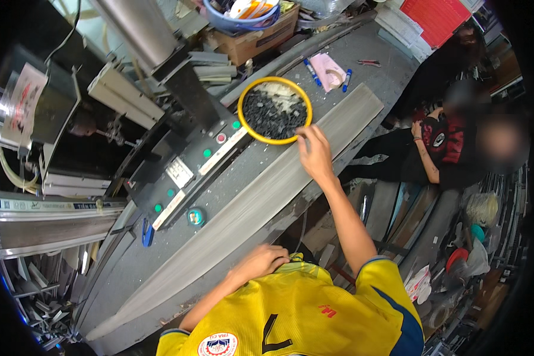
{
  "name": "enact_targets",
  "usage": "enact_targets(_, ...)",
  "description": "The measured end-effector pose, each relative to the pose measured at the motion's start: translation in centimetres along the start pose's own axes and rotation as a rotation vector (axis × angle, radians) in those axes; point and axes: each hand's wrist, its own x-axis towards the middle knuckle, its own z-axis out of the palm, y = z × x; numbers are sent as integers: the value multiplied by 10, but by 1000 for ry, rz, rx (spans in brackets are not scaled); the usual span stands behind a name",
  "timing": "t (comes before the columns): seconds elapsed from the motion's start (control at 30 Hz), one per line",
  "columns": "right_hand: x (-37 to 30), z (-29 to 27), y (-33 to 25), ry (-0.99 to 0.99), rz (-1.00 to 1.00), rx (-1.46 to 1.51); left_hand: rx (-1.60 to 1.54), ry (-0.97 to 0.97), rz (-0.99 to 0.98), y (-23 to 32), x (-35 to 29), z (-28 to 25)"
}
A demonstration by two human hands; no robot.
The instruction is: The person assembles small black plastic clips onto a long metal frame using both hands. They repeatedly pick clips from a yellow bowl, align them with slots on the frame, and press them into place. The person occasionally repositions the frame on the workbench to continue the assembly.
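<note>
A round yellow basket holds many small black pieces, with its pale bottom bare at the far side. My right hand is at the basket's near right rim, fingers bent and drawn together. Whether a small piece sits between those fingertips is too small to make out. Close to my body, my left hand has its fingers curled beside the front of my yellow shirt. What the left fingers hold, if anything, is hidden.
A long grey strip crosses the bench below the basket. Left of it are green and red buttons, a small round tin and a blue clip. Blue markers lie beyond the basket. Another person sits at the right.
</note>
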Motion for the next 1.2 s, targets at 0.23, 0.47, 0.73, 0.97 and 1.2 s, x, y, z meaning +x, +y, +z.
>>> enact_targets(0.23,81,51,82,-287,-42,-316,1,303,-287,32,-30,-13)
enact_targets(0.47,86,67,96,-293,-68,-329,-86,450,-541,16,-62,29)
enact_targets(0.73,87,67,91,-192,-149,-166,-109,698,-692,-14,-61,32)
enact_targets(0.97,77,35,102,135,716,1164,-139,553,-760,-24,-71,34)
enact_targets(1.2,17,-40,144,-324,342,647,-196,485,-717,-27,-83,35)
